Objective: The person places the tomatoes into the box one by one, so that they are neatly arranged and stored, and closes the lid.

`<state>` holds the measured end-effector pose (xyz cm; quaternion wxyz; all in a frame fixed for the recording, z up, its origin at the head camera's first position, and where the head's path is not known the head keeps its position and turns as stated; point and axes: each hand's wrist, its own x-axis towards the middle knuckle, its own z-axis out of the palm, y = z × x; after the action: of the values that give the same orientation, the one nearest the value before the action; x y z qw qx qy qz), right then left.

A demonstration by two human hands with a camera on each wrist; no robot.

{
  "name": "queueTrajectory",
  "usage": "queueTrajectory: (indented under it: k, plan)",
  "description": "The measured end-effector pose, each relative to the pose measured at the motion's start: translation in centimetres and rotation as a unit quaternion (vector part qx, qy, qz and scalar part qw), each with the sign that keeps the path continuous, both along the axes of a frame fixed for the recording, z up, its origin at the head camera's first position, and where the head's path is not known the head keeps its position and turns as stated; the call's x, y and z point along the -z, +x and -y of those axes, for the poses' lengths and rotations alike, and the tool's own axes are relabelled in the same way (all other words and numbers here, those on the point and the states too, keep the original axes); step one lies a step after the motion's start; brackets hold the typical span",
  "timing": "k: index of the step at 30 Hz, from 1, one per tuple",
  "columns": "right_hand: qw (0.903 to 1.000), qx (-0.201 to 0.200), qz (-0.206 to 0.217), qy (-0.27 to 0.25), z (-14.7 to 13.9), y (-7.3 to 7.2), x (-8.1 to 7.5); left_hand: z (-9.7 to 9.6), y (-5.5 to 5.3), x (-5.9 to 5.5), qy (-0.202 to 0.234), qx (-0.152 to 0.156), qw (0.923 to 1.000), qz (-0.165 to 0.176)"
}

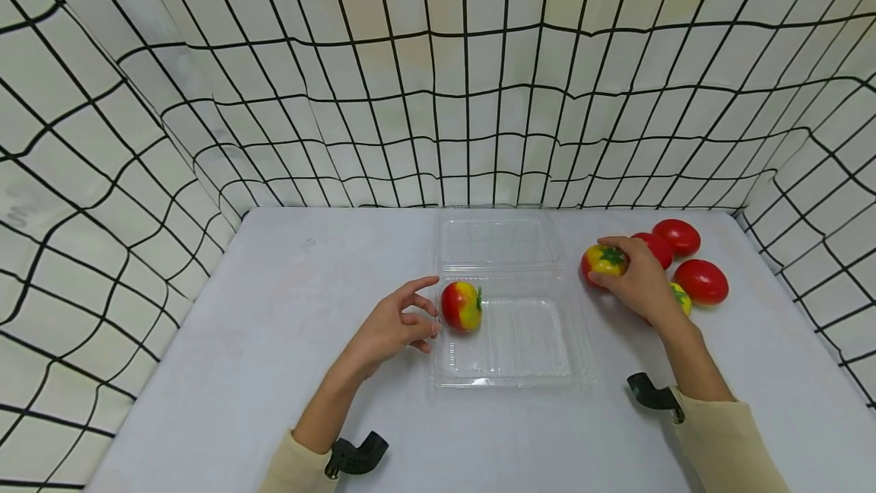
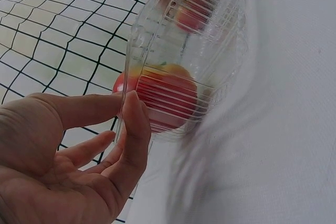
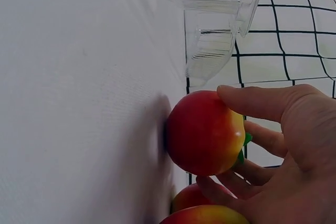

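Observation:
My right hand (image 1: 638, 280) grips a red-and-yellow tomato-like fruit (image 1: 594, 265) with a green leafy top, thumb on one side and fingers on the other. In the right wrist view this fruit (image 3: 202, 135) is close to the white surface, with a shadow beside it. My left hand (image 1: 397, 324) is at the left side of a clear plastic clamshell container (image 1: 509, 385); in the left wrist view, its fingertips (image 2: 132, 103) pinch the rim. A similar fruit (image 1: 460, 306) sits inside the container by that side, seen through the ribbed wall.
Several red oval fruits (image 1: 701, 282) and another yellow-and-red one (image 1: 680, 297) lie beside my right hand at the table's right. The container's lid (image 1: 499, 242) lies folded back behind its base. Black-wire mesh (image 1: 452, 82) borders the white table (image 1: 287, 310) at the back and sides.

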<state>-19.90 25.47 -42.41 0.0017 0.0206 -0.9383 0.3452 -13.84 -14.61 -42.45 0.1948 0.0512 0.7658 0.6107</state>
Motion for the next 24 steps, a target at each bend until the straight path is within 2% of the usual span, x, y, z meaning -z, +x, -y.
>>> queueTrajectory:
  k: [14,24]
  plan:
    - [0.9984,0.011,0.038,0.040,0.27,-0.24,-0.16,0.05,0.00,-0.03,-0.001,0.000,1.0000,-0.001]
    - [0.9984,0.010,0.049,0.026,0.13,-0.17,-0.37,0.13,0.01,0.01,0.002,0.004,1.0000,0.001]
